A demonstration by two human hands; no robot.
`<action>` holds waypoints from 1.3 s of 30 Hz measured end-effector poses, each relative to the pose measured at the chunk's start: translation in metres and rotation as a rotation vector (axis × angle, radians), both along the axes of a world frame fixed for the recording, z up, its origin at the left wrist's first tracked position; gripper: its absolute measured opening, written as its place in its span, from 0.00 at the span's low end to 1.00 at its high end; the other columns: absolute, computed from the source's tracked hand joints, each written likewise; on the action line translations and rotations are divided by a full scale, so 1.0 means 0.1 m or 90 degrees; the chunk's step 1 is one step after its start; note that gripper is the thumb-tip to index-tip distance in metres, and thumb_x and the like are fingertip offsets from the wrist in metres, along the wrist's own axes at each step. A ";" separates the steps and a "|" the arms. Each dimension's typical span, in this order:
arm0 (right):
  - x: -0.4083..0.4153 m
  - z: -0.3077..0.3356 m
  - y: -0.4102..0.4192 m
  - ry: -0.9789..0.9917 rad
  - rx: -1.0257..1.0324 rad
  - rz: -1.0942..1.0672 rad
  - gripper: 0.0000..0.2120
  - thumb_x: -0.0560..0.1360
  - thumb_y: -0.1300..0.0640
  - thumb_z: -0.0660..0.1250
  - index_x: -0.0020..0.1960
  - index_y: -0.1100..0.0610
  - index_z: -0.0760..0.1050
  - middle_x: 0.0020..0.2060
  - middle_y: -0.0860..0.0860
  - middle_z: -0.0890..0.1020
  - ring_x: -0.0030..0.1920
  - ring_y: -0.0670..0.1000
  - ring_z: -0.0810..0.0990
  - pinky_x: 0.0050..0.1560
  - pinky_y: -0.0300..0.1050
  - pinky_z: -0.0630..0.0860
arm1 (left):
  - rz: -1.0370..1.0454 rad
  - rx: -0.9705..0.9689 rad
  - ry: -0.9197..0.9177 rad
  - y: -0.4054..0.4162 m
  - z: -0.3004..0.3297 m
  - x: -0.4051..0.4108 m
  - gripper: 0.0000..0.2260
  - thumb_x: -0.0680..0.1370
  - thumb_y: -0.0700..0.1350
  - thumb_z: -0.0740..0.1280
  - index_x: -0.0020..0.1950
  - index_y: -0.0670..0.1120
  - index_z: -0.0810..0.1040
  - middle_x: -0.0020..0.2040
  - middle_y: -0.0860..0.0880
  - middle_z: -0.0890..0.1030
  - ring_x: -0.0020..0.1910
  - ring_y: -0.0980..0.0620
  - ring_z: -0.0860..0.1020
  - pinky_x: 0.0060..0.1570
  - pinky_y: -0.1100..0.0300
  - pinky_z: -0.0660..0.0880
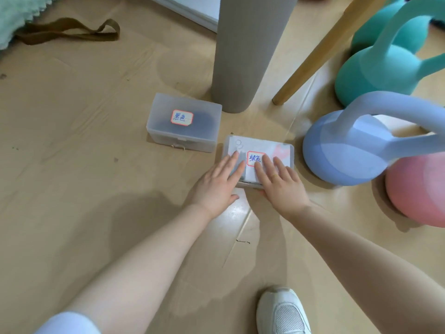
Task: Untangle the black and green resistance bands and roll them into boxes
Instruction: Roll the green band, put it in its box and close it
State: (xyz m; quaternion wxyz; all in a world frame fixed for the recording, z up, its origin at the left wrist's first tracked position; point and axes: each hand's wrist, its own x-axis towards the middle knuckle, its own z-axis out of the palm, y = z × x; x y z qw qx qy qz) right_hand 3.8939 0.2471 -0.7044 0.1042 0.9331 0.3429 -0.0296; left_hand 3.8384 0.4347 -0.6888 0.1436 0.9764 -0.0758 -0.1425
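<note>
Two frosted plastic boxes sit on the wooden floor. The left box [184,122] is closed, carries a red-bordered label, and a dark shape shows through its lid. The right box [277,148] also has a label, and both my hands lie flat on its lid. My left hand [218,183] covers the lid's near left part, fingers spread. My right hand [280,183], with a ring, rests on the near right part. What the right box holds is hidden. An olive-green band [69,32] lies loose on the floor at the far left.
A grey cylinder [243,51] and a wooden leg [317,51] stand behind the boxes. Teal [382,68], blue [349,150] and pink [419,191] kettlebells crowd the right side. A pale green fluffy cloth [14,15] is at top left. My white shoe [281,312] is near the bottom.
</note>
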 end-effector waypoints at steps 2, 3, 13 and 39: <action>0.01 -0.09 0.03 -0.090 0.011 0.029 0.29 0.66 0.55 0.73 0.63 0.58 0.68 0.60 0.58 0.78 0.56 0.61 0.80 0.45 0.50 0.79 | -0.002 0.036 -0.014 -0.11 -0.08 0.05 0.34 0.78 0.49 0.61 0.77 0.49 0.43 0.77 0.49 0.39 0.76 0.50 0.42 0.73 0.56 0.45; 0.02 -0.12 0.04 -0.123 0.018 0.044 0.25 0.68 0.54 0.71 0.63 0.58 0.69 0.60 0.58 0.79 0.55 0.61 0.80 0.44 0.49 0.79 | -0.008 0.053 -0.043 -0.14 -0.12 0.08 0.34 0.77 0.48 0.64 0.77 0.48 0.47 0.78 0.47 0.45 0.76 0.48 0.46 0.73 0.56 0.47; -0.01 -0.29 -0.03 -0.223 0.129 0.047 0.18 0.76 0.58 0.62 0.65 0.57 0.69 0.63 0.57 0.76 0.60 0.61 0.77 0.49 0.51 0.75 | -0.095 0.090 -0.351 -0.05 -0.53 0.26 0.24 0.69 0.42 0.64 0.66 0.43 0.67 0.64 0.42 0.77 0.61 0.46 0.68 0.57 0.54 0.64; 0.29 -0.09 -0.13 0.036 0.158 -0.025 0.35 0.68 0.35 0.62 0.69 0.50 0.62 0.67 0.63 0.70 0.63 0.72 0.70 0.52 0.67 0.74 | -0.090 0.088 -0.435 0.01 -0.54 0.37 0.22 0.73 0.55 0.60 0.62 0.46 0.77 0.61 0.47 0.79 0.59 0.43 0.77 0.57 0.51 0.73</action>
